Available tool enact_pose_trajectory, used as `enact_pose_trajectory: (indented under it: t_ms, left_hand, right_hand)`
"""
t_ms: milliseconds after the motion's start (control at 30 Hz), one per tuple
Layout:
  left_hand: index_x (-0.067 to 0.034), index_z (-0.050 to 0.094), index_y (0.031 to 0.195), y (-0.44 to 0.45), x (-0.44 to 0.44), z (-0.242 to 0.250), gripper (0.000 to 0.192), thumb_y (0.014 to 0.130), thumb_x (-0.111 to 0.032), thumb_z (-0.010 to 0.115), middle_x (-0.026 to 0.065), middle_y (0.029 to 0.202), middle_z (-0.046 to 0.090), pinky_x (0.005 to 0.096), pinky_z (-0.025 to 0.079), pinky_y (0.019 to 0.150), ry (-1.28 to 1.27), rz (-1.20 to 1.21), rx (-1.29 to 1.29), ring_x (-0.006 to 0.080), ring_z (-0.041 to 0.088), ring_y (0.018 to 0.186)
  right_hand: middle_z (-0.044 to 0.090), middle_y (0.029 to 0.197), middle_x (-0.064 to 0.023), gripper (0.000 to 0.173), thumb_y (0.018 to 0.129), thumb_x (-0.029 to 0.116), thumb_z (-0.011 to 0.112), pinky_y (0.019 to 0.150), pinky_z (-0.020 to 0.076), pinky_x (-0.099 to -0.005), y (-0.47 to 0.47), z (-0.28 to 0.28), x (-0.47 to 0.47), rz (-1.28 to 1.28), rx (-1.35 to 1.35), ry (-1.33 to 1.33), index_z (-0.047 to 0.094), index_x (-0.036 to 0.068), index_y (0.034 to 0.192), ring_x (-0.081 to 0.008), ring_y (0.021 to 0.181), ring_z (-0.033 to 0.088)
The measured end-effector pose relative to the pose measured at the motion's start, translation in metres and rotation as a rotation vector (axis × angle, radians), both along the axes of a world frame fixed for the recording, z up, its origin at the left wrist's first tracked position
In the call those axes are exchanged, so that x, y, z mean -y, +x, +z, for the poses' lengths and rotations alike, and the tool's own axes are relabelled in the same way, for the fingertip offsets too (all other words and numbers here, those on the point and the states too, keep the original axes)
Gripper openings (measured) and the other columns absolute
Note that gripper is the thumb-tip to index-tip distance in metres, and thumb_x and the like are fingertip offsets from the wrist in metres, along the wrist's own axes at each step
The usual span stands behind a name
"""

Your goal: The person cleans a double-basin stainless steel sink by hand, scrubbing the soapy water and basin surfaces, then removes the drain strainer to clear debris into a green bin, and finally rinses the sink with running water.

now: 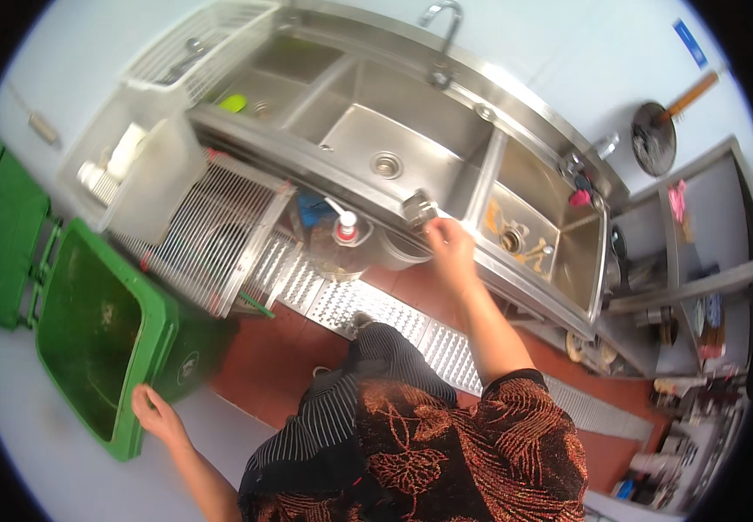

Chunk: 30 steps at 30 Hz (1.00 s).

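My right hand [449,245] holds a small, shiny grey container [419,207] by its side, blurred by motion. It is over the front edge of a stainless steel sink unit [376,189]. Behind it lies the middle basin [409,134], with a drain in its floor. My left hand [158,414] is low on the left with loosely curled fingers, beside the rim of a green wheeled bin [158,326]. Whether the fingertips touch that rim I cannot tell. The bin's lid [4,241] hangs back against the wall.
Brown food scraps [533,254] lie in the right basin. Below the sink's front stand a pump bottle [345,228] and a white bucket [402,251]. A slatted metal rack [220,215] and plastic crate [148,176] adjoin the bin. Perforated drain covers [370,313] cross the red floor.
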State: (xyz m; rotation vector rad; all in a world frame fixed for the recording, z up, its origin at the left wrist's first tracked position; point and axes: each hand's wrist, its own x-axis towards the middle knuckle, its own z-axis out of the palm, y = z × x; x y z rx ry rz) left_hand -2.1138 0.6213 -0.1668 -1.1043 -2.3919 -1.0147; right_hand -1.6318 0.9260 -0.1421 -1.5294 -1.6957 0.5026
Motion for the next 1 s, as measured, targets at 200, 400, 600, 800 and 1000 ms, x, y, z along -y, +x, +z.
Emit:
enact_pose_trajectory:
  t_ms: [200,400,600,800,1000]
  left_hand:
    - [0.005,0.058,0.094,0.103,-0.017,-0.029,0.019,0.084,-0.010,0.057,0.0177,0.095,0.060,0.0384,0.044,0.080,-0.205,0.045,0.216,0.0316,0.056,0.088]
    - [0.005,0.061,0.095,0.201,-0.091,-0.040,0.023,0.080,-0.012,0.062,0.0206,0.096,0.061,0.0375,0.044,0.082,-0.551,-0.012,0.420,0.0335,0.058,0.088]
    - [0.004,0.063,0.093,0.277,-0.169,-0.002,0.021,0.078,-0.011,0.063,0.0219,0.095,0.062,0.0378,0.044,0.085,-0.817,-0.257,0.365,0.0341,0.059,0.093]
    - [0.003,0.063,0.096,0.313,-0.175,0.023,0.026,0.078,-0.015,0.064,0.0208,0.096,0.064,0.0382,0.046,0.084,-1.011,-0.131,0.355,0.0336,0.060,0.094]
    - [0.003,0.063,0.096,0.327,-0.171,0.026,0.026,0.078,-0.015,0.064,0.0212,0.094,0.064,0.0384,0.048,0.081,-0.998,-0.084,0.359,0.0326,0.062,0.090]
  right_hand:
    - [0.062,0.070,-0.0060,0.018,0.083,0.017,0.060,0.057,0.0464,-0.0248,0.252,-0.101,-0.073,-0.508,-0.236,-0.121,0.062,-0.002,0.083,-0.0119,0.061,0.057]
    - [0.065,0.083,-0.0194,0.032,0.073,0.027,0.059,0.071,0.0487,-0.0379,0.406,-0.218,-0.092,-0.251,0.498,-0.832,0.066,-0.001,0.086,-0.0313,0.079,0.064]
    - [0.065,0.085,-0.0194,0.024,0.075,0.022,0.056,0.075,0.0484,-0.0395,0.431,-0.265,-0.114,-0.316,0.350,-0.846,0.067,0.001,0.081,-0.0331,0.084,0.062]
    - [0.063,0.099,-0.0179,0.030,0.077,0.017,0.052,0.084,0.0465,-0.0374,0.431,-0.306,-0.134,-0.434,0.224,-0.747,0.061,0.005,0.103,-0.0332,0.094,0.060]
    - [0.061,0.105,-0.0213,0.037,0.078,0.016,0.049,0.090,0.0436,-0.0365,0.425,-0.315,-0.141,-0.365,0.198,-0.860,0.059,0.002,0.111,-0.0331,0.102,0.057]
